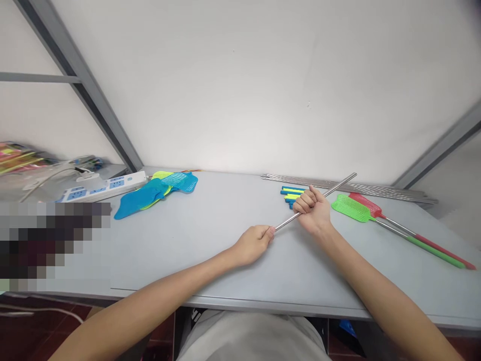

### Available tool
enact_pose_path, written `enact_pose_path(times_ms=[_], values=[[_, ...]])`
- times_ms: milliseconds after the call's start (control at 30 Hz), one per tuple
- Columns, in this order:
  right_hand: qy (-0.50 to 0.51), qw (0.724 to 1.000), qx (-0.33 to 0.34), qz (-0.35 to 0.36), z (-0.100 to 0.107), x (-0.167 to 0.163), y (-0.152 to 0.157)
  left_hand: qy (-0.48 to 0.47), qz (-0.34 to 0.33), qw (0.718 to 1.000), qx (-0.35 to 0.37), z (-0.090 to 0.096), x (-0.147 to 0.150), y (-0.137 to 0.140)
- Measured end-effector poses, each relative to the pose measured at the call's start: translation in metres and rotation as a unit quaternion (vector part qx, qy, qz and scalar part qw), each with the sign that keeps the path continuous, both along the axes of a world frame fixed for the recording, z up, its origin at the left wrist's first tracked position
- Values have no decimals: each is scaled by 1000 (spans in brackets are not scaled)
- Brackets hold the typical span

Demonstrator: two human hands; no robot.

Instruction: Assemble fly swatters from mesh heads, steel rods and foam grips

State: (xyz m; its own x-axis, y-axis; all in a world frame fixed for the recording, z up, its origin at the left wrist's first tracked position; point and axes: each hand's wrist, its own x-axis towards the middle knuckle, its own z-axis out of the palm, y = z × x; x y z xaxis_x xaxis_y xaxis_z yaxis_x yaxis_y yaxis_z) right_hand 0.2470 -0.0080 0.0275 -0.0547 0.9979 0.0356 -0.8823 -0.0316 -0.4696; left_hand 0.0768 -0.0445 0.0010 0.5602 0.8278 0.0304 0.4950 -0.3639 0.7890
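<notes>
Stretching across the whole view, a grey table (210, 240) is carrying everything, backed by a white wall (240, 80) with grey frame bars at both sides. Along the far right edge a bundle of spare rods (376, 187) is lying flat against the wall, well apart from the hands. Nearer, on the right, a green swatter (355, 209) and a red swatter (366, 203) are lying side by side, touching or nearly so, their long handles running toward the right edge. On the left a white power strip (103, 186) is sitting near the wall, and just beside it a loose pile of blue and yellow heads (158, 193) is overlapping. Over the middle of the table a rod (338, 185) is slanting up toward the right, raised clear of the surface at its far end. The right hand (313, 210) is closing in a fist around the rod's middle part. The left hand (253, 243) is pinching the rod's near end between thumb and fingers, knuckles curled. Just behind the right hand a small cluster of blue and yellow grips (291, 193) is lying on the table, partly hidden by the fist.
</notes>
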Motion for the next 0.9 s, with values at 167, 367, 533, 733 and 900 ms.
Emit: enact_pose_path(times_ms=[167, 367, 533, 733, 900], values=[[-9, 1000, -3, 15, 1, 3, 3, -22, -9, 1000, -20, 5, -1, 0], [-24, 1000, -7, 3, -1, 10, 11, -53, -3, 998, -28, 5, -1, 1], [-36, 996, -19, -74, -1, 21, 22, -58, 10, 998, -28, 5, -1, 1], [28, 996, -50, -67, -1, 39, 28, -38, -15, 999, -27, 8, -1, 1], [52, 997, -54, -35, -1, 42, 26, -25, -17, 1000, -7, 8, -1, -1]])
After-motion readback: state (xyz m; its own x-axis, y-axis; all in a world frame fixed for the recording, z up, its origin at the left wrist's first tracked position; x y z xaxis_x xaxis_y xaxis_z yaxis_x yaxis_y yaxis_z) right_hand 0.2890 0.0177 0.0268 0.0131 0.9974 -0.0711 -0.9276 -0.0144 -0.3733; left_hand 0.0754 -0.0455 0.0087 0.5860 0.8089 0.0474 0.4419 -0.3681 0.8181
